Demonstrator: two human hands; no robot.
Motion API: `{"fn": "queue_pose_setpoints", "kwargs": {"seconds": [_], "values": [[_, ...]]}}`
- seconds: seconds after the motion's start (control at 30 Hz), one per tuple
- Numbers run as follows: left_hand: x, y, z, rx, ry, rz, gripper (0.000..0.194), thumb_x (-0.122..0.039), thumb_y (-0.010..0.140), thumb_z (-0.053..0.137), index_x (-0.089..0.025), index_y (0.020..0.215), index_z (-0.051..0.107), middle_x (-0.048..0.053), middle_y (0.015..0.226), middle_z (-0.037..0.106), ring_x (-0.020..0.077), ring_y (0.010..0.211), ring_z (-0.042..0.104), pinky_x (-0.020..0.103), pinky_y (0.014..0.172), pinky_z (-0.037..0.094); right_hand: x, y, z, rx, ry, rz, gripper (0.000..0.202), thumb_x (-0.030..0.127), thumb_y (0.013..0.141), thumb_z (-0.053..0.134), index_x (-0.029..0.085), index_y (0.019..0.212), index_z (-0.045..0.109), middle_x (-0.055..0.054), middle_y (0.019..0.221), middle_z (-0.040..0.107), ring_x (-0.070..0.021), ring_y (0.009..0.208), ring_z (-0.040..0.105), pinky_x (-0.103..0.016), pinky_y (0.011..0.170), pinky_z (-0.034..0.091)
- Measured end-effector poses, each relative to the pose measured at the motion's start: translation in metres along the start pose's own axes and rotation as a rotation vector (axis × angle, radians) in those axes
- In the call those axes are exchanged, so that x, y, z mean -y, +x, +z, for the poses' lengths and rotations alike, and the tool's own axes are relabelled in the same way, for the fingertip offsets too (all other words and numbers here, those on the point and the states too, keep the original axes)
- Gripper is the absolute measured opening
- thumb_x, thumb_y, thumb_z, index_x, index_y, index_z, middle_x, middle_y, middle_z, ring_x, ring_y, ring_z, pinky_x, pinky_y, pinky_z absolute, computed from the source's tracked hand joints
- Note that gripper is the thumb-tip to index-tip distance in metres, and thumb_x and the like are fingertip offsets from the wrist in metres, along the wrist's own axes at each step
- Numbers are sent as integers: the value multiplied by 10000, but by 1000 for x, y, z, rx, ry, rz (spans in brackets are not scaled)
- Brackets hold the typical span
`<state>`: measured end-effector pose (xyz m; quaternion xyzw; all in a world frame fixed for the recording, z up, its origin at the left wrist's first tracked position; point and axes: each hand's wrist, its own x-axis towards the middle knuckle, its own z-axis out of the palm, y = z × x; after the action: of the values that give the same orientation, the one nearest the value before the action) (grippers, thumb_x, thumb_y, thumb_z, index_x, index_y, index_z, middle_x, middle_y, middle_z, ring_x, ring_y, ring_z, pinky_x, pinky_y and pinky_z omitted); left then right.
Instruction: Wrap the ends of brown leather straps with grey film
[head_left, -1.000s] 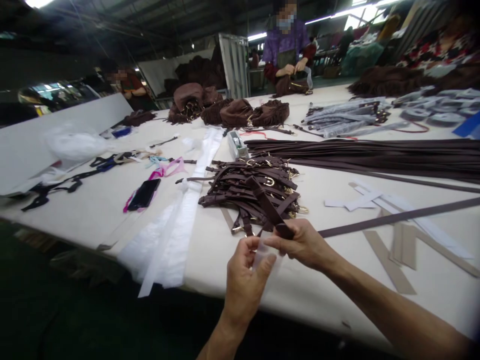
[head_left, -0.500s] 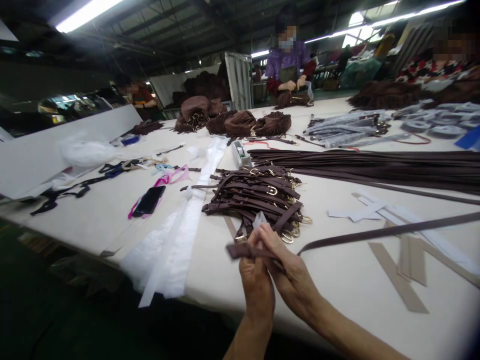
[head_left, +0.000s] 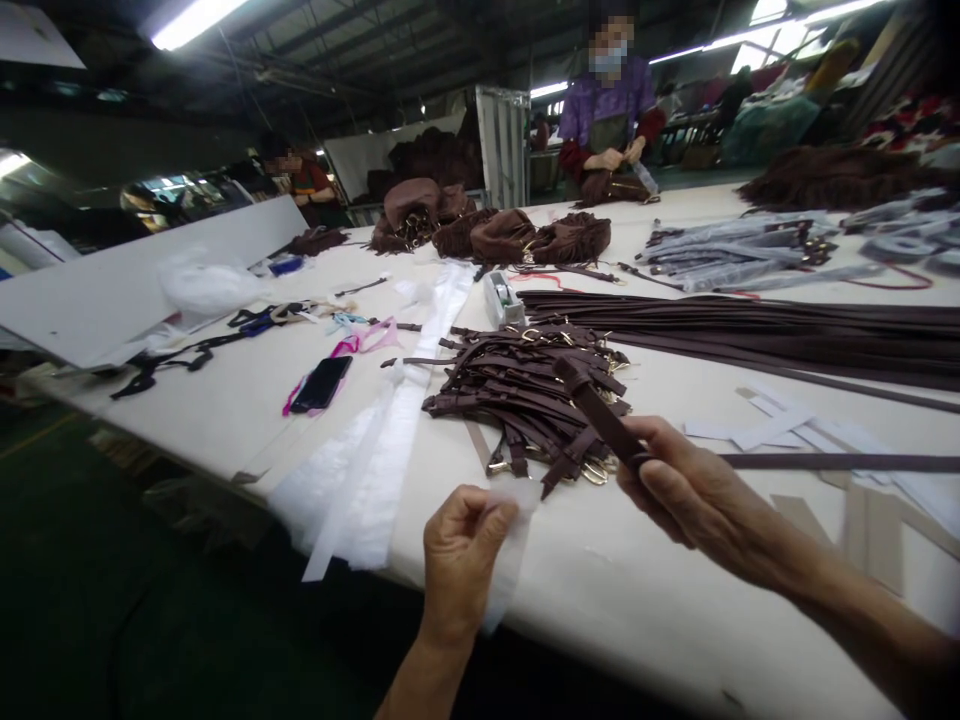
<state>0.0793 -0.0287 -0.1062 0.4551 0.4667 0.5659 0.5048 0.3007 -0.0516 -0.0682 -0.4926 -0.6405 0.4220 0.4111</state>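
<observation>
My left hand (head_left: 465, 545), near the table's front edge, pinches a thin translucent plastic piece (head_left: 517, 510) that hangs down from the fingers. To its right, my right hand (head_left: 682, 490) is closed on a dark brown strap (head_left: 600, 410). One end of the strap points up and left over the pile, and a long brown length runs off to the right behind the wrist. Behind both hands lies a pile of brown straps (head_left: 502, 385) with gold-coloured buckles and rings.
Long brown strips (head_left: 750, 325) stretch across the right. White plastic film (head_left: 375, 450) and a phone (head_left: 321, 384) lie left. Beige strips (head_left: 862, 530) are at the right front. Brown bags (head_left: 502, 235) lie farther back. Across the table, a masked person (head_left: 609, 110) handles something.
My hands have moved apart, the left one to the left with the translucent piece, the right one up and right with the strap. The view has shifted slightly.
</observation>
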Motion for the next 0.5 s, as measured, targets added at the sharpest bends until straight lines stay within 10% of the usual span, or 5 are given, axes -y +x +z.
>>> {"fn": "queue_pose_setpoints", "kwargs": {"seconds": [0.17, 0.37, 0.5], "values": [[-15, -7, -23, 316, 301, 116, 128, -211, 729, 696, -166, 651, 605, -3, 631, 578, 125, 616, 529, 229, 595, 408, 22, 0, -39, 209, -409, -108, 266, 384, 906, 434, 233, 1030, 614, -2, 604, 573, -118, 486, 520, -202, 433, 406], [-12, -12, -28, 406, 355, 177, 101, -204, 759, 675, -180, 690, 605, 11, 664, 606, 143, 629, 571, 254, 613, 427, 22, -8, -50, 391, -638, -225, 271, 396, 913, 422, 293, 966, 666, -8, 716, 666, -155, 607, 606, -233, 550, 462], [-12, -13, -29, 462, 373, 165, 63, -202, 759, 679, -181, 715, 638, 23, 680, 634, 149, 638, 594, 253, 617, 438, 17, -16, -51, 208, -656, -201, 251, 473, 865, 506, 317, 914, 696, 3, 677, 672, -137, 577, 604, -211, 521, 460]]}}
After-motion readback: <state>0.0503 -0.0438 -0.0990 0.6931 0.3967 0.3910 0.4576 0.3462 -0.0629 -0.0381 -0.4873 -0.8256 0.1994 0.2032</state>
